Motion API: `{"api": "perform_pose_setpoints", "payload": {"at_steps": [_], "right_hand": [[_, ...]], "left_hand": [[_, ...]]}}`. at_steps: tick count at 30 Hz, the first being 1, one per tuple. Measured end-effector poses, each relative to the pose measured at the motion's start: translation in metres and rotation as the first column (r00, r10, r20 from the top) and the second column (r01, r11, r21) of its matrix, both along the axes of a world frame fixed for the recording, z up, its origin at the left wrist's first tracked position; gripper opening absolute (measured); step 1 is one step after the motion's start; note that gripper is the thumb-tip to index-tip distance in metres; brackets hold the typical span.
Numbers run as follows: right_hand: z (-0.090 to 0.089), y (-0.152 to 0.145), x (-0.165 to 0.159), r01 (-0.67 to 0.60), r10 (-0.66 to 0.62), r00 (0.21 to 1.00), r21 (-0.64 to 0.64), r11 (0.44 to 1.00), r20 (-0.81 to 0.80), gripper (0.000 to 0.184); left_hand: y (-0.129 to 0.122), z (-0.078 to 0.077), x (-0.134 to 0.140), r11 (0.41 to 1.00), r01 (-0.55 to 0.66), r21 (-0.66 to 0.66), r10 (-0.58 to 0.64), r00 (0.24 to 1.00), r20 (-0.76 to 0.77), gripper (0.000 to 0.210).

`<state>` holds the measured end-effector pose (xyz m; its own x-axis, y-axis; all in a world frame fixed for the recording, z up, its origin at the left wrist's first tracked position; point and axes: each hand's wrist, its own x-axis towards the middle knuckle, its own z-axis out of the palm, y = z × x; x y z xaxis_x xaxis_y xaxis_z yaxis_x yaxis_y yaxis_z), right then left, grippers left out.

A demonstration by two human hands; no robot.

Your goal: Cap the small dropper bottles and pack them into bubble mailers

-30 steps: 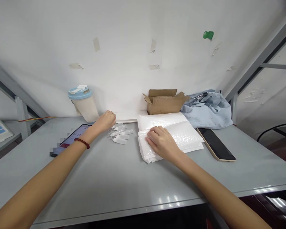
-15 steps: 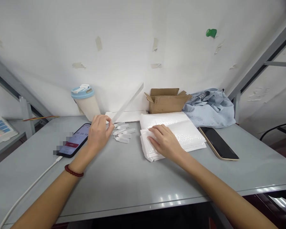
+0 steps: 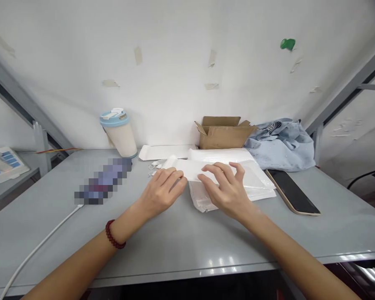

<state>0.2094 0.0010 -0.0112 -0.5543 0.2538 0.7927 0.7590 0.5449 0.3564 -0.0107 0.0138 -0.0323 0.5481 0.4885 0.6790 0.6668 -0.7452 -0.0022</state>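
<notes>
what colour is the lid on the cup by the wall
Light blue, with a white flap on top; the lid shows clearly in the head view.

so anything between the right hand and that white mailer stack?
Nothing visible. The right hand hovers over the stack of white mailers, fingers spread. The left hand holds one white envelope beside it.

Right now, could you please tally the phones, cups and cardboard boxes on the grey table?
Phones: 2, one pixelated, one dark-screened
Cups: 1, blue-lidded
Cardboard boxes: 1, open
Total: 4
</notes>
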Motion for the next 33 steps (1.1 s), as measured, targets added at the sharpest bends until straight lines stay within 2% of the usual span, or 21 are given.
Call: {"api": "perform_pose_setpoints", "payload": {"at_steps": [2,4,6,7,8,9,10,12,13,14,16,18,22,25,29,33], "right_hand": [[-0.001,0.004,0.002,0.022,-0.017,0.998,-0.071,0.997,0.068,0.024],[-0.003,0.008,0.005,0.015,-0.004,0.995,-0.106,0.994,0.098,0.024],[-0.004,0.01,0.007,0.0,0.011,0.996,-0.118,0.993,0.094,0.023],[-0.004,0.011,0.007,-0.008,0.018,0.996,-0.121,0.993,0.086,0.022],[-0.004,0.01,0.006,-0.016,0.026,0.997,-0.121,0.992,0.079,0.023],[-0.004,0.01,0.006,-0.025,0.034,0.997,-0.122,0.992,0.075,0.023],[-0.004,0.009,0.005,-0.033,0.043,0.996,-0.126,0.991,0.074,0.023],[-0.005,0.007,0.003,-0.051,0.062,0.995,-0.142,0.989,0.074,0.023],[-0.006,0.006,0.002,-0.061,0.073,0.995,-0.158,0.986,0.075,0.023],[-0.006,0.006,0.001,-0.071,0.087,0.993,-0.185,0.98,0.077,0.021],[-0.007,0.004,0.0,-0.086,0.11,0.991,-0.266,0.96,0.078,0.016],[-0.006,0.003,-0.001,-0.074,0.111,0.99,-0.354,0.932,0.085,0.019],[-0.003,0.0,0.001,0.008,0.064,0.987,-0.446,0.895,0.146,0.064],[-0.002,-0.001,0.002,0.043,0.049,0.983,-0.481,0.875,0.177,0.082],[-0.003,-0.002,0.003,-0.003,0.087,0.984,-0.476,0.88,0.155,0.082],[-0.002,-0.002,0.002,-0.057,0.123,0.983,-0.412,0.909,0.134,0.074]], "left_hand": [[-0.002,0.002,0.003,1.0,-0.014,0.017,0.013,0.996,0.087,0.014],[-0.002,0.007,0.005,0.996,-0.083,-0.028,0.088,0.962,0.26,0.01],[0.0,0.014,0.004,0.959,-0.138,-0.248,0.243,0.853,0.462,0.014],[0.001,0.018,0.003,0.902,-0.113,-0.417,0.343,0.774,0.532,0.022],[0.003,0.022,0.002,0.811,-0.027,-0.585,0.432,0.703,0.566,0.03],[0.004,0.025,0.0,0.687,0.107,-0.719,0.497,0.652,0.573,0.036],[0.005,0.028,-0.002,0.545,0.257,-0.798,0.536,0.625,0.568,0.038],[0.006,0.033,-0.005,0.292,0.485,-0.824,0.554,0.617,0.559,0.033],[0.006,0.033,-0.006,0.217,0.544,-0.81,0.551,0.617,0.562,0.029],[0.005,0.033,-0.006,0.184,0.574,-0.798,0.552,0.612,0.566,0.027],[0.004,0.032,-0.004,0.184,0.584,-0.79,0.552,0.604,0.575,0.029],[0.002,0.031,-0.002,0.218,0.567,-0.794,0.52,0.622,0.586,0.031],[-0.001,0.032,0.001,0.311,0.446,-0.839,0.417,0.73,0.542,0.018],[-0.006,0.033,0.004,0.349,0.372,-0.86,0.335,0.808,0.486,0.012],[-0.012,0.032,0.011,0.365,0.317,-0.875,0.319,0.841,0.438,0.015],[-0.013,0.027,0.018,0.38,0.299,-0.876,0.386,0.809,0.443,0.017]]}}
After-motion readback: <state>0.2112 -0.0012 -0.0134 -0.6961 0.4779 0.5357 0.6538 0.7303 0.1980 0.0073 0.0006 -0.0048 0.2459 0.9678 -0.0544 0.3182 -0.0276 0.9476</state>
